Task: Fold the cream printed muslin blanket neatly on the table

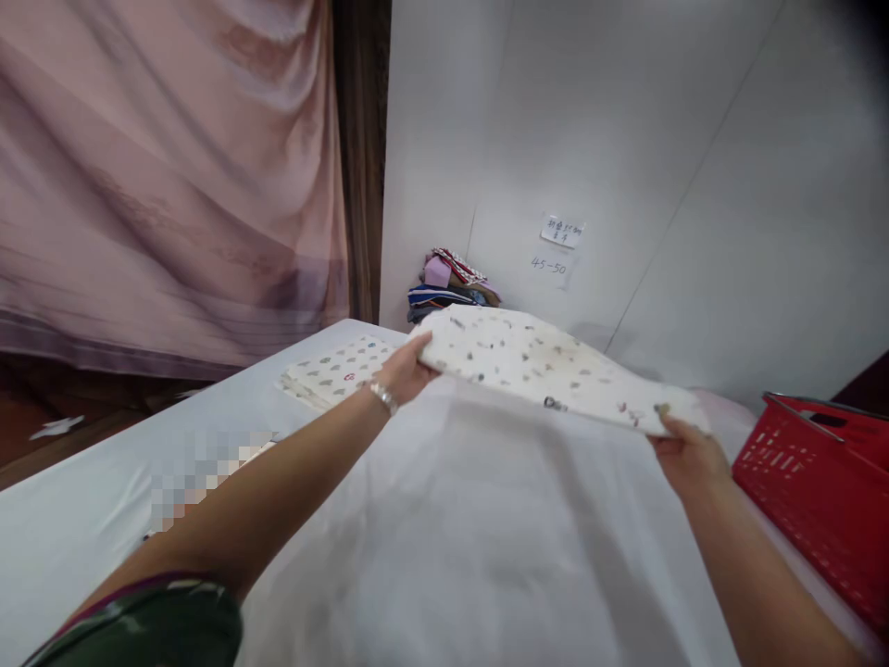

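Clamped on opposite ends of the patterned white cloth (532, 357), your left hand (409, 369) and right hand (694, 454) hold it stretched above the white-covered counter (486, 519). It looks light, soft and unlikely to break, though prone to sag mid-span; pinch near the corners. Folded heart-print cloth (340, 369) lies beyond your left wrist; a red basket (820, 491) stands right.

Both our arms reach forward, spread apart. Left hand (408, 371): fingers and thumb pinched closed, silvery band on wrist, dark green sleeve at upper arm. Right hand (693, 454): farther to the right and a little lower, thumb on top, fingers curled beneath. Right forearm bare, angling up and leftward.
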`<state>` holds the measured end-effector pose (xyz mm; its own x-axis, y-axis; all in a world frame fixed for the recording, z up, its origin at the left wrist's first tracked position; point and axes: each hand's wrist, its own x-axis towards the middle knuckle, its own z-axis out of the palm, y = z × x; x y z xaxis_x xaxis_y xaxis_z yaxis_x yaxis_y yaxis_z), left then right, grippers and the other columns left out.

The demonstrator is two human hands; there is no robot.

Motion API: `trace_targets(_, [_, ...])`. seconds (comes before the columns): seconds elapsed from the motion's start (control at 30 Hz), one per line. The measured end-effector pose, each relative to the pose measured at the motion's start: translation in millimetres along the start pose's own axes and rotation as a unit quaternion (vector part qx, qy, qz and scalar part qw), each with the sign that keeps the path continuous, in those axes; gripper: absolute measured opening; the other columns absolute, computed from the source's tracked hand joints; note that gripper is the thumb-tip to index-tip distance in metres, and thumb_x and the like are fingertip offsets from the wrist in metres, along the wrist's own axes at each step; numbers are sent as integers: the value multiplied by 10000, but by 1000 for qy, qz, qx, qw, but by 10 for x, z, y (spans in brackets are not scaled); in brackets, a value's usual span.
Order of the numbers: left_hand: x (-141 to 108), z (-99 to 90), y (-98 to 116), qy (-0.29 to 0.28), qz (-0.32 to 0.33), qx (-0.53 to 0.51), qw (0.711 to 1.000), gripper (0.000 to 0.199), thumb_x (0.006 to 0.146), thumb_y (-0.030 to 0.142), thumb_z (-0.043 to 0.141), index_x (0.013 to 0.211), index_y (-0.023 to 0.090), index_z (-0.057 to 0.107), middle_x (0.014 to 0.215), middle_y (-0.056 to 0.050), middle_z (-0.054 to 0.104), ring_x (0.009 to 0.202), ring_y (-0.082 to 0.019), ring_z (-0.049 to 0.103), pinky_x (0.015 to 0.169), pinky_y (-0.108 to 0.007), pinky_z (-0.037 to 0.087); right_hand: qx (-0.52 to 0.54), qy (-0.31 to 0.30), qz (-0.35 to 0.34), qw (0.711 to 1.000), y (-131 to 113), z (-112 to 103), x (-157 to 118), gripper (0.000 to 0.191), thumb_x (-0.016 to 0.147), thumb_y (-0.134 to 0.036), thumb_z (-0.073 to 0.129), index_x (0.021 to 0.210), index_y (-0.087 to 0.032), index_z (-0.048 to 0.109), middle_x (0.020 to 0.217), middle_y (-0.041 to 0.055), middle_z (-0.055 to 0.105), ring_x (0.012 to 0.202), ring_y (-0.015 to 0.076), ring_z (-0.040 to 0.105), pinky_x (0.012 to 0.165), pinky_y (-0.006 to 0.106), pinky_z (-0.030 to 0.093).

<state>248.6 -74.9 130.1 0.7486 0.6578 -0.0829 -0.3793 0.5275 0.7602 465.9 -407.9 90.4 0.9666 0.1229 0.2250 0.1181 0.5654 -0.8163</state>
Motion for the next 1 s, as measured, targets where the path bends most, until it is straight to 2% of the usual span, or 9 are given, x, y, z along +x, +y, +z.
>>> trace_targets(0.13, [-328, -651, -670, 74, -122, 76, 987, 291, 866, 200, 483, 1145, 126, 521, 1067, -141, 648, 969, -218, 626, 843, -359, 545, -144, 41, 190, 970, 663, -643, -426, 333, 517, -88, 661, 838, -167, 617, 849, 41, 688, 839, 222, 652, 676, 296, 576])
trace_targets(0.23, [-507, -975, -905, 101, -171, 123, 972, 281, 879, 216, 455, 1129, 100, 510, 1028, -160, 654, 920, -213, 643, 825, -351, 548, -185, 30, 279, 942, 910, -1030, -648, 373, 505, -130, 717, 857, -185, 607, 854, 53, 693, 810, 244, 666, 662, 312, 583])
trace_targets(0.33, [-549, -1157, -860, 96, -167, 183, 964, 278, 846, 245, 515, 1079, 97, 545, 1000, -157, 658, 892, -219, 646, 818, -351, 541, -256, 21, 273, 927, 836, -1229, -650, 528, 503, -228, 774, 996, -203, 585, 954, 71, 684, 837, 266, 662, 752, 393, 569])
trace_targets(0.4, [-495, -1246, -770, 115, -136, 250, 952, 304, 781, 235, 597, 1060, 122, 561, 1016, -140, 652, 897, -231, 636, 817, -366, 530, -377, 23, 202, 903, 714, -1250, -524, 574, 501, -281, 763, 1042, -200, 590, 1028, 95, 666, 923, 303, 635, 862, 474, 507])
trace_targets(0.5, [-327, -1325, -682, 145, -57, 368, 917, 367, 656, 234, 709, 1003, 189, 599, 1092, -93, 628, 1021, -262, 580, 902, -371, 470, -517, -17, 67, 853, 642, -1105, -232, 463, 562, -335, 678, 998, -181, 645, 1099, 110, 645, 1057, 319, 571, 992, 496, 386])
trace_targets(0.63, [-73, -1258, -749, 108, 34, 489, 865, 387, 619, 276, 724, 994, 254, 631, 1133, -66, 612, 1149, -307, 501, 1029, -386, 346, -578, -130, 5, 806, 939, -600, 133, 378, 698, -312, 544, 1028, -168, 658, 1105, 89, 653, 1056, 263, 580, 971, 418, 417])
trace_targets(0.73, [31, -1174, -914, 53, 87, 554, 826, 351, 639, 249, 694, 985, 241, 630, 1277, -77, 534, 1255, -298, 405, 1099, -377, 240, -695, -234, -33, 679, 1322, -132, 337, 425, 815, -235, 409, 1194, -137, 575, 1255, 97, 568, 1165, 225, 510, 985, 358, 401])
trace_targets(0.8, [40, -1170, -1038, 20, 113, 589, 800, 316, 662, 246, 672, 975, 227, 630, 1354, -86, 465, 1303, -294, 339, 1123, -396, 178, -730, -274, -50, 624, 1566, 131, 459, 439, 843, -189, 372, 1245, -115, 531, 1341, 104, 491, 1249, 212, 423, 1032, 331, 338])
trace_targets(1.0, [-30, -1287, -1225, -16, 155, 690, 707, 352, 804, 347, 511, 1122, 208, 572, 1438, -119, 345, 1299, -314, 324, 1087, -478, 202, -769, -318, -59, 551, 2017, 536, 787, 403, 843, -130, 421, 1231, -118, 529, 1294, 146, 518, 1230, 240, 415, 979, 345, 331])
